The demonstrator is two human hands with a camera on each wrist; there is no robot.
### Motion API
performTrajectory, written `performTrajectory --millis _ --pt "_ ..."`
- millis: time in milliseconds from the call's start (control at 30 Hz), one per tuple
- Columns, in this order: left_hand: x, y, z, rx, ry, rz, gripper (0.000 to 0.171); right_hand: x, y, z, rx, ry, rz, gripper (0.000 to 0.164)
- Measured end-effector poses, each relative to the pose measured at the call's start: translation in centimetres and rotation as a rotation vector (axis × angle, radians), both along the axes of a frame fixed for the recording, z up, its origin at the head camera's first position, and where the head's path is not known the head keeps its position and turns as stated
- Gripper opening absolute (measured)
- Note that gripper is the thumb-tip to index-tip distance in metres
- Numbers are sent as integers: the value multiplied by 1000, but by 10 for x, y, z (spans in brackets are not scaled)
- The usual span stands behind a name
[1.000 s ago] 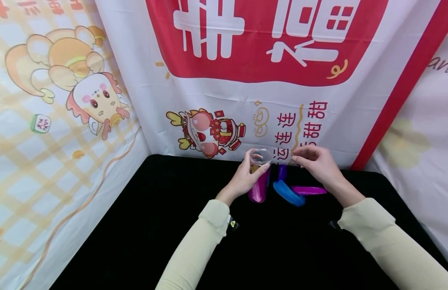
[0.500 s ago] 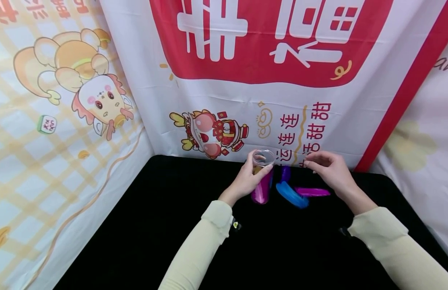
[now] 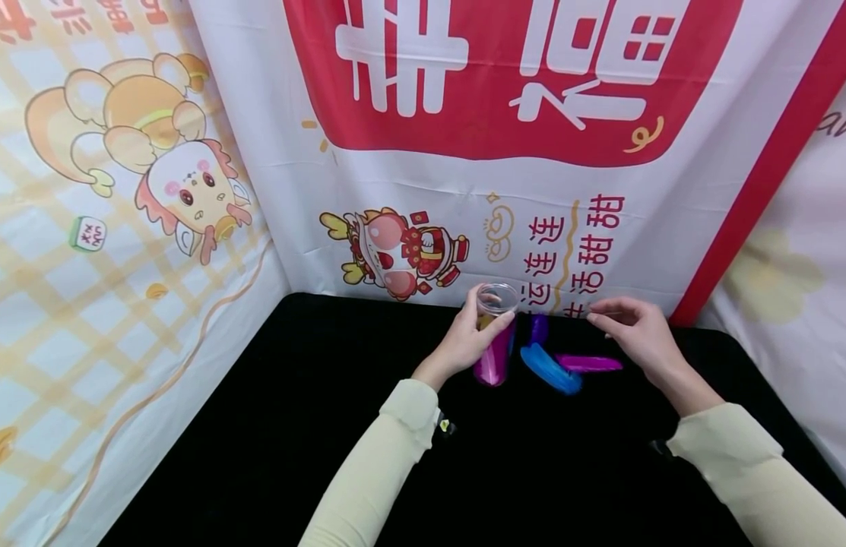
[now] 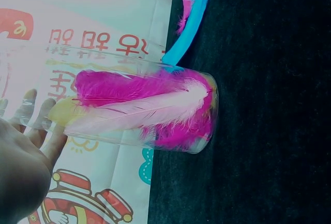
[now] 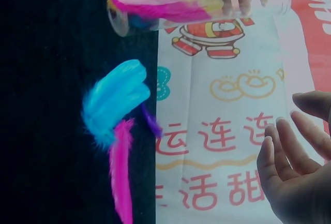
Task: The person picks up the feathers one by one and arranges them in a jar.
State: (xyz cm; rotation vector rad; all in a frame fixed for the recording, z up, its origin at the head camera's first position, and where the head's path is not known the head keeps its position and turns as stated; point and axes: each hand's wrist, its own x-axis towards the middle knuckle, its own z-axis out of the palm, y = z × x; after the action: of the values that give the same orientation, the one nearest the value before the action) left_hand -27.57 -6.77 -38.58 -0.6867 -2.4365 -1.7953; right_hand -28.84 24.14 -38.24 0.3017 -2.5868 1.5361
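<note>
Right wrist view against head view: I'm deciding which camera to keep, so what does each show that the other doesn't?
Only the right wrist view shows the small teal print on the white cloth.
Only the head view shows the left sleeve, the right sleeve and the checked cloth at the picture's left.
Both show the left hand holding the clear cup, the right hand, and the loose blue feathers, pink feather and purple feather.

Banner (image 3: 409,175): bright beyond left hand (image 3: 460,338) and right hand (image 3: 644,338)
Black table (image 3: 354,380): very dark under both
Clear cup (image 3: 497,311): shiny rim
Wrist views: hazy, bluish
</note>
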Motion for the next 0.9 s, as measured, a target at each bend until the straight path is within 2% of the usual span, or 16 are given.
performTrajectory --millis 100,333,400,533,900 --pt "-2 0 -2 -1 -9 4 65 0 5 -5 20 -11 -22 42" --pt "-24 4 -31 22 -8 24 68 -2 16 -15 35 -40 -47 44" --pt "-27 4 -35 21 0 30 67 -3 18 -17 32 -45 -46 45" --pt "-28 4 -38 27 10 31 66 -3 22 -22 38 -40 -51 44" --pt "-27 3 -36 38 -1 22 68 -8 32 -35 95 -40 -91 40"
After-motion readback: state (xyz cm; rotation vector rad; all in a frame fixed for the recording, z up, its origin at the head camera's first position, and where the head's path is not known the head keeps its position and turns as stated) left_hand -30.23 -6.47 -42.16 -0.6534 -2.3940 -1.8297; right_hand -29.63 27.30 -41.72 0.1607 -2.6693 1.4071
